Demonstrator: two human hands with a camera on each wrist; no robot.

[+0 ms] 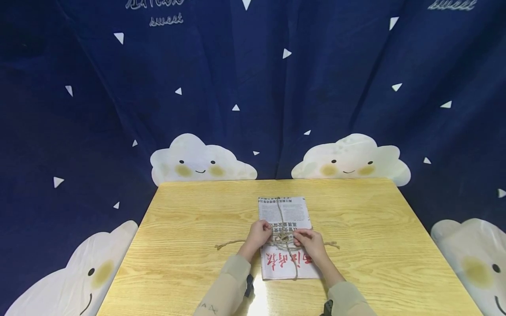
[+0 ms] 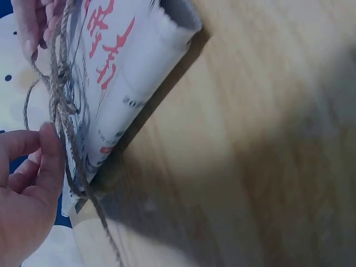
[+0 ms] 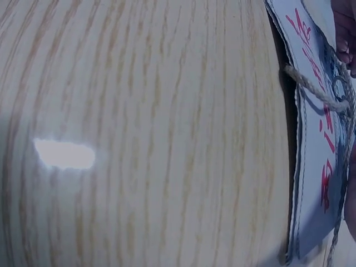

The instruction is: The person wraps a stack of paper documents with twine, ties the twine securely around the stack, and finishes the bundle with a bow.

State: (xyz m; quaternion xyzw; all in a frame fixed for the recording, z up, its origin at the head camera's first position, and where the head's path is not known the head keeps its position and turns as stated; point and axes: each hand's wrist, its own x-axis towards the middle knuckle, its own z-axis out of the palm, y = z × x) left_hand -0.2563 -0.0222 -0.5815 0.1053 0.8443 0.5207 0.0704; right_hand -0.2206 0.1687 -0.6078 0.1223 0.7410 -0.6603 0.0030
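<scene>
A folded newspaper (image 1: 284, 267) with red and black print lies on the table, bound lengthwise and crosswise with brown twine (image 1: 295, 263). The twine gathers in a looped knot (image 2: 58, 92) over the middle of the paper. At the knot's left side my left hand (image 1: 258, 234) pinches a strand of twine between thumb and forefinger. My right hand (image 1: 311, 244) pinches the twine across from it, fingertips close to the knot. In the right wrist view only edges of the hands show, and one strand (image 3: 314, 89) wraps over the newspaper's near edge.
Two loose twine ends stick out, the left one (image 1: 223, 245) past my left wrist and the right one (image 1: 333, 244) beyond my right hand. The wooden table (image 1: 189, 219) reaches back to a dark blue curtain (image 1: 253, 79) printed with clouds and triangles.
</scene>
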